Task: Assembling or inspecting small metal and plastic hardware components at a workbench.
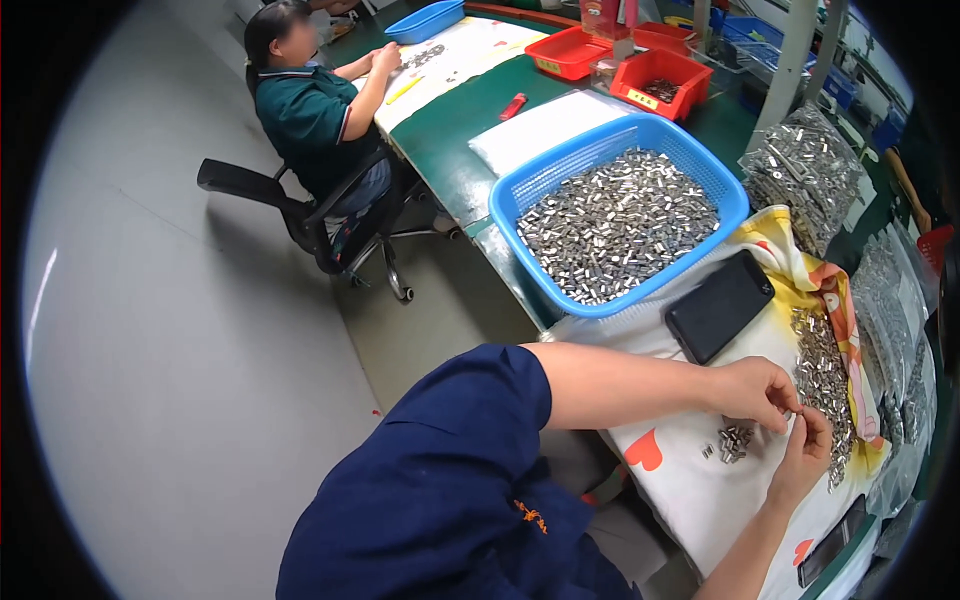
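Observation:
My left hand (762, 390) and my right hand (808, 448) meet fingertip to fingertip over a white printed cloth (690, 480), pinching a small metal part between them. A little cluster of small metal parts (733, 440) lies just under my hands. A long pile of the same silver parts (825, 380) runs along the cloth to the right of my hands. My left forearm crosses in from a dark blue sleeve (470, 440).
A blue basket (520, 195) full of silver parts stands beyond the cloth, with a black phone (720, 305) beside it. Clear bags of parts (805, 170) lie at the right. A co-worker in a green shirt (305, 110) sits at the far bench near red trays (565, 50).

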